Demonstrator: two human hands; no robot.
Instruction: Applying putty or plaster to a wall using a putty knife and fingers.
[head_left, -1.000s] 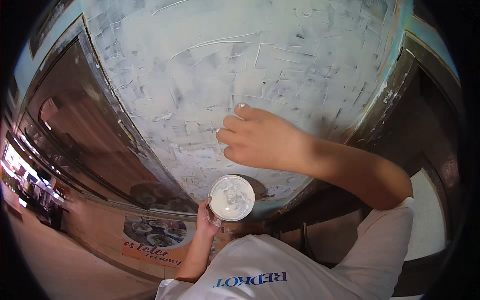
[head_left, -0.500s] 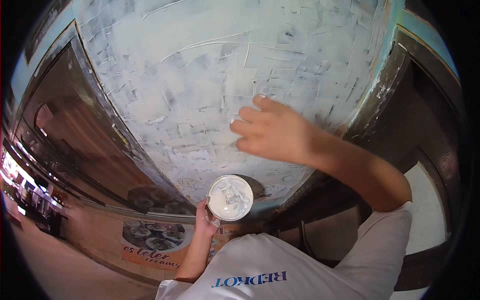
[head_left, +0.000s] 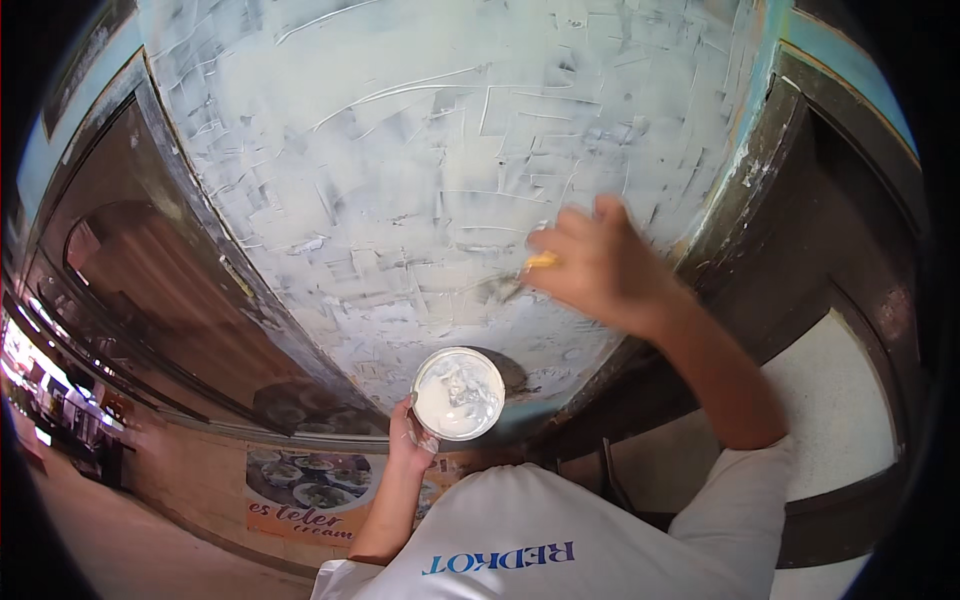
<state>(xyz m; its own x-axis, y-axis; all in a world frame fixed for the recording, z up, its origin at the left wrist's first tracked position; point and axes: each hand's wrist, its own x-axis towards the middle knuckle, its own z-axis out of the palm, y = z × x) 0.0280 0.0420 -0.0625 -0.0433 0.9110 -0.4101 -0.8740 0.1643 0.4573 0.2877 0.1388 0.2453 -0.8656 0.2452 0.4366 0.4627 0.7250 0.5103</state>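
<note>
My left hand [head_left: 412,438] grips a round white tub [head_left: 476,436] from its lower left side, and white smears show on the fingers. Thick white putty [head_left: 447,400] lies in the tub, with its mouth tilted up toward me. In front of me stands a wall [head_left: 400,180] coated in uneven, overlapping whitish strokes. My right hand [head_left: 600,262], blurred by motion, is closed near the lower right of this wall. A yellow bit of what looks like a putty knife [head_left: 541,260] pokes out of its fingers. The blade is too smeared to make out, so contact with the wall is unclear.
Dark wooden frames with panes flank the wall, a left one [head_left: 150,270] and a right one [head_left: 745,195]. A pale panel [head_left: 850,410] sits at the right. Below, an orange printed banner [head_left: 270,515] shows bowls of food. Bright lights glow at the far left.
My right hand has moved right and turned, and the yellow bit between its fingers now shows. The right elbow has dropped inward. My left hand and the tub are almost unmoved.
</note>
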